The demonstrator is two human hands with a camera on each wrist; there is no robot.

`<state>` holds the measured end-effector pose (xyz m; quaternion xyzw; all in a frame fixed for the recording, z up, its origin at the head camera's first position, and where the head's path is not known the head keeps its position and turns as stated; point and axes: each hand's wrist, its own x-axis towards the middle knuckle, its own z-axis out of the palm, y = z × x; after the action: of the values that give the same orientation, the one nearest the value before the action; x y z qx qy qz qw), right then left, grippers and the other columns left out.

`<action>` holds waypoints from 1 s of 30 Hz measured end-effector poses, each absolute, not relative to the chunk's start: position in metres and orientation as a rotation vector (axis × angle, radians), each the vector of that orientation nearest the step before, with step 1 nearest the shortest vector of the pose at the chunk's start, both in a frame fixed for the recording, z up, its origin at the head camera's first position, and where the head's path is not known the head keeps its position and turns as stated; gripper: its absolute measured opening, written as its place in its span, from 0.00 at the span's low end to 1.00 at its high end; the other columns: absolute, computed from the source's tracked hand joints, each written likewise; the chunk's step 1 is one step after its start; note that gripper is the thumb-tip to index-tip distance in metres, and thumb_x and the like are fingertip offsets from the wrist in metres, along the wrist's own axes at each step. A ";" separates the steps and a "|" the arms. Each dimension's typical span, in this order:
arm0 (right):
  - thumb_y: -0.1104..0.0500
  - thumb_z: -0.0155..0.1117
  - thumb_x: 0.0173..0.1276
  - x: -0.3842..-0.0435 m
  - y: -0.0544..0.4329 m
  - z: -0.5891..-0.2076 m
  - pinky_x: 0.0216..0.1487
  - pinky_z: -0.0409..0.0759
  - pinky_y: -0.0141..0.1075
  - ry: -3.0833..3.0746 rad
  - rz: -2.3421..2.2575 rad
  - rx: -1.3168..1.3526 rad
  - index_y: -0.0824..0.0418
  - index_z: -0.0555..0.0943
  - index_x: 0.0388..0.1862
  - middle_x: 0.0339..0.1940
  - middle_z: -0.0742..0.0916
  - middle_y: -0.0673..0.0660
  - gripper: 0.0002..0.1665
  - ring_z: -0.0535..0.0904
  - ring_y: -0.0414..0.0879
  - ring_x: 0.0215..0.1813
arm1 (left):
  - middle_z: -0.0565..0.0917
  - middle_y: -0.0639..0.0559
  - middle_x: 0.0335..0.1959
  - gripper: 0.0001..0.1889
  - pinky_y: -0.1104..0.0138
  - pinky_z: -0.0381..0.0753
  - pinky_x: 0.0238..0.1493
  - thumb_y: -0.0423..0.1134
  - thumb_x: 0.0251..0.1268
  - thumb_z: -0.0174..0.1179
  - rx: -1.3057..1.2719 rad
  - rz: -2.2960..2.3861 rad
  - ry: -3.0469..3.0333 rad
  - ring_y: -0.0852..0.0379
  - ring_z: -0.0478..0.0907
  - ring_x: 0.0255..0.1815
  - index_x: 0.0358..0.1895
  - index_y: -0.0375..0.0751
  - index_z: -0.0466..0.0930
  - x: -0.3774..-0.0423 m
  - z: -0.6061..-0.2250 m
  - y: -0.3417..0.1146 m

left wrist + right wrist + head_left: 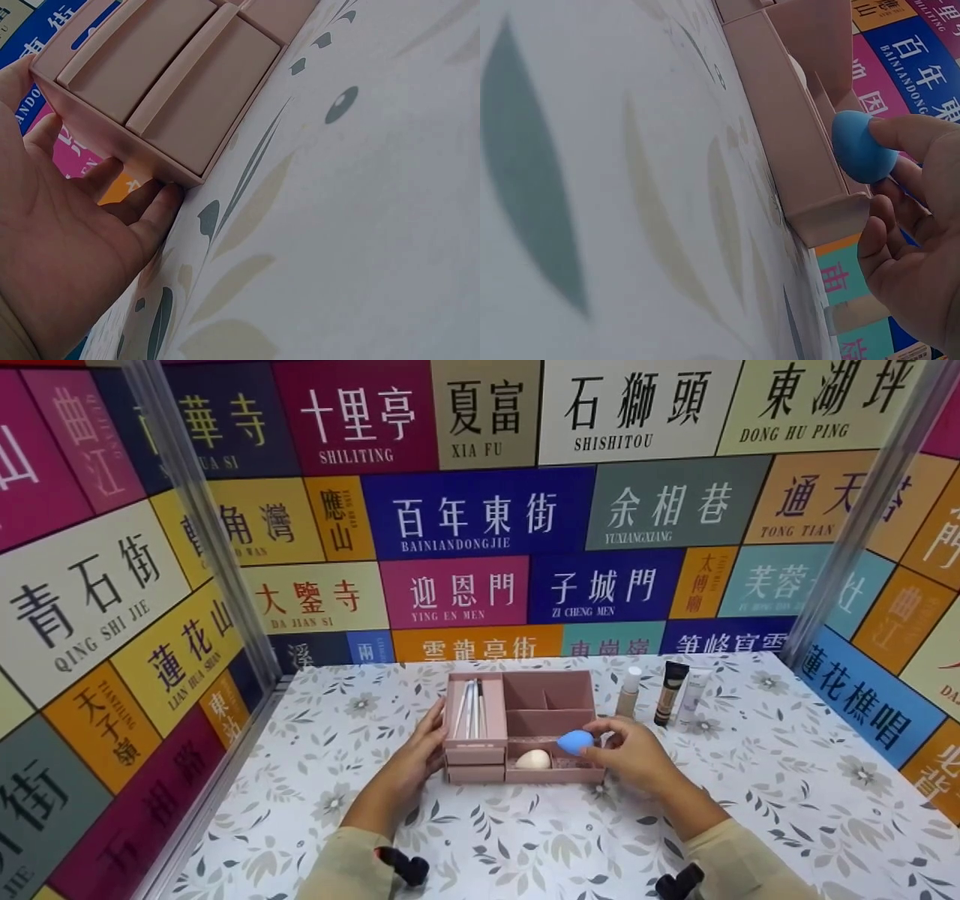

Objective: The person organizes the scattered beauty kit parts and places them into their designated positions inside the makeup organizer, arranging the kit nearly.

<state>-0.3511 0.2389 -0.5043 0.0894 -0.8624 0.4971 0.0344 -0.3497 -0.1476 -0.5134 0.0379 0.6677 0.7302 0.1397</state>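
My right hand (634, 754) pinches a blue makeup sponge (575, 742) between thumb and fingers, over the front right compartment of a pink desk organizer (555, 775). In the right wrist view the blue sponge (862, 146) overlaps the organizer's front wall. A cream makeup sponge (533, 760) sits in the front compartment, left of the blue one. My left hand (420, 742) rests its fingers along the organizer's left side. From the left wrist, those fingers (154, 214) touch the side wall near two drawers (214, 94). Several slim brushes (471, 711) lie in the organizer's top left tray.
Behind the right hand stand a small bottle (628, 694) with a white cap, a black-and-tan tube (670, 694) and a pale tube (694, 695). A white leaf-patterned cloth (495, 840) covers the table. Colourful sign panels (480, 510) line the walls around it.
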 end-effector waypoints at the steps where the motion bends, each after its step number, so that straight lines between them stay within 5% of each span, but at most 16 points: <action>1: 0.55 0.83 0.63 -0.351 0.239 -0.505 0.31 0.82 0.32 -2.665 1.491 0.296 0.57 0.89 0.56 0.55 0.86 0.62 0.23 0.79 0.44 0.37 | 0.52 0.62 0.90 0.34 0.50 0.61 0.87 0.64 0.80 0.56 0.104 2.107 1.931 0.53 0.62 0.86 0.83 0.86 0.53 -0.350 -0.513 -0.147; 16: 0.56 0.84 0.61 -0.350 0.236 -0.509 0.45 0.76 0.33 -2.797 1.205 0.468 0.53 0.91 0.54 0.53 0.88 0.54 0.21 0.79 0.47 0.45 | 0.51 0.61 0.90 0.33 0.48 0.58 0.88 0.65 0.80 0.54 0.146 2.068 1.960 0.50 0.59 0.88 0.82 0.89 0.52 -0.350 -0.514 -0.149; 30: 0.55 0.81 0.64 -0.347 0.236 -0.504 0.40 0.75 0.32 -2.819 1.164 0.483 0.53 0.91 0.52 0.42 0.88 0.54 0.17 0.76 0.43 0.39 | 0.50 0.61 0.90 0.32 0.48 0.59 0.88 0.64 0.80 0.54 0.109 2.056 1.970 0.50 0.59 0.88 0.80 0.91 0.54 -0.351 -0.513 -0.148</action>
<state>-0.3474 0.2362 -0.5039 0.1563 -0.9127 0.3767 0.0268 -0.3508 -0.1483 -0.5130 0.0379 0.6841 0.7137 0.1455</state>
